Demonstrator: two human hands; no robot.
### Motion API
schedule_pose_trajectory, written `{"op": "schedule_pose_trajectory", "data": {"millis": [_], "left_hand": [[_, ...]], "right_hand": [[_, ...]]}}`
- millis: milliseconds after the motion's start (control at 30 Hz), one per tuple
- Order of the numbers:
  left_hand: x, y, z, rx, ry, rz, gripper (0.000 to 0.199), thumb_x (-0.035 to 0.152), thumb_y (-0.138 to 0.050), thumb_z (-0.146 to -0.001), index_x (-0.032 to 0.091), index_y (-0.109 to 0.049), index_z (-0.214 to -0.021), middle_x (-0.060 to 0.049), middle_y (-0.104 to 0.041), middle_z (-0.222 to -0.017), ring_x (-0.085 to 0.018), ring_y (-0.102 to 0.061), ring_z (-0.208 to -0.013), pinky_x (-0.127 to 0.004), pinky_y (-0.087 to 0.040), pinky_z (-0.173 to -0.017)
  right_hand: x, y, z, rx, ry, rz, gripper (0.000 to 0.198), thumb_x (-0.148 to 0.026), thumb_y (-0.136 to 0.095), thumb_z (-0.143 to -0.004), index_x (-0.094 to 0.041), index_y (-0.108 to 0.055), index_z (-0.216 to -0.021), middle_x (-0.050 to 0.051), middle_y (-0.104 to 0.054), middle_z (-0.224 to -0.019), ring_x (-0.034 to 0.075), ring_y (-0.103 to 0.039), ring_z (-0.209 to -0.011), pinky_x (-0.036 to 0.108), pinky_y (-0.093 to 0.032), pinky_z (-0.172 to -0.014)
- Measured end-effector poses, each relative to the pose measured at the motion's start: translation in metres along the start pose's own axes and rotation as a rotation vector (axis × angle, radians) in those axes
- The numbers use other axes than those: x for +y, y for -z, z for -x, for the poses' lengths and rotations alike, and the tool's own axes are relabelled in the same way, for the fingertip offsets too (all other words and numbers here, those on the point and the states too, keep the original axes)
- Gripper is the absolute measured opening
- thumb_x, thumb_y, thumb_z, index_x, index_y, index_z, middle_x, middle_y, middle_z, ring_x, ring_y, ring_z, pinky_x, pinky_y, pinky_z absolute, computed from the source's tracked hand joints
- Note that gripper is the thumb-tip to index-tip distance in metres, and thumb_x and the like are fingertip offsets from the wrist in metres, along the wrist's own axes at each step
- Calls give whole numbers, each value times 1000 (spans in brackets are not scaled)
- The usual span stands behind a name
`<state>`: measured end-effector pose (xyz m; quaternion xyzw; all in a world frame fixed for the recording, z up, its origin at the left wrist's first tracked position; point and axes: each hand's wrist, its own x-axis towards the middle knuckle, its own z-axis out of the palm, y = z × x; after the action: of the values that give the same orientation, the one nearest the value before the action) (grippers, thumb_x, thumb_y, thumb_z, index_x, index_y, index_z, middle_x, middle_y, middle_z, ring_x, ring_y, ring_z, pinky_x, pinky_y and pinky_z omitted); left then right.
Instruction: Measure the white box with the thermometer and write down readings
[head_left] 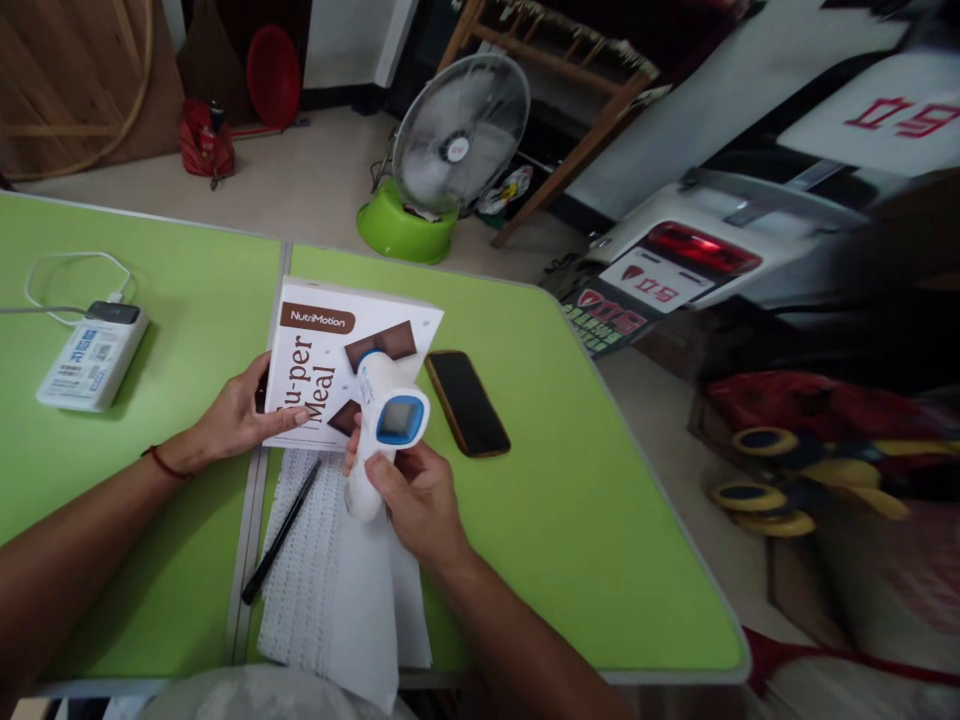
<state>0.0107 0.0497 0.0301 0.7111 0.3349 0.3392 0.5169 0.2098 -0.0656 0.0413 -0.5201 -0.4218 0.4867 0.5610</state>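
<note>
My left hand (232, 412) grips the lower left side of a white and brown NutriMotion box (300, 355), thumb across its front. The box is tilted so its printed face points up toward me. In my right hand (420, 500) is a white infrared thermometer (367, 480) with a blue-framed screen (400, 420); fingers wrap its handle and the thumb lies on it. The thermometer is in front of the box's lower right part and hides some print. Whether they touch, I cannot tell. Below them lie printed paper sheets (322, 590) and a black pen (281, 535).
On the green table (570, 540), a dark phone (469, 403) lies right of the box. A white power bank-like block (94, 360) with cables sits at left. Beyond the table stand a fan (461, 140) on a green stool (409, 225) and a white scooter (675, 260).
</note>
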Motion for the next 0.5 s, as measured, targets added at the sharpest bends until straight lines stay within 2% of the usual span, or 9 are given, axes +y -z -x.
{"op": "schedule_pose_trajectory", "data": {"millis": [167, 367, 500], "left_hand": [[-1, 1, 0, 4, 16, -1, 65, 54, -82, -80, 16, -55, -126, -15, -72, -124, -35, -71, -113, -52, -61, -95], [-5, 1, 0, 6, 3, 11, 63, 53, -83, -80, 18, -56, -125, -13, -72, -121, -35, -71, -110, -53, -61, -93], [-6, -1, 0, 44, -29, 36, 63, 52, -85, -78, 18, -57, -123, -14, -71, -120, -35, -70, -111, -53, -61, -93]], "right_hand": [[1, -2, 0, -21, -25, -23, 38, -57, -79, -75, -22, -70, -87, 2, -68, -78, 16, -60, -69, 32, -55, -67], [4, -2, -1, -35, 20, -5, 38, -57, -79, -76, -23, -68, -91, 1, -71, -83, 17, -63, -72, 34, -58, -71], [0, 6, 0, -140, 83, 134, 35, -50, -76, -82, -24, -68, -103, 2, -74, -90, 17, -68, -76, 34, -59, -73]]}}
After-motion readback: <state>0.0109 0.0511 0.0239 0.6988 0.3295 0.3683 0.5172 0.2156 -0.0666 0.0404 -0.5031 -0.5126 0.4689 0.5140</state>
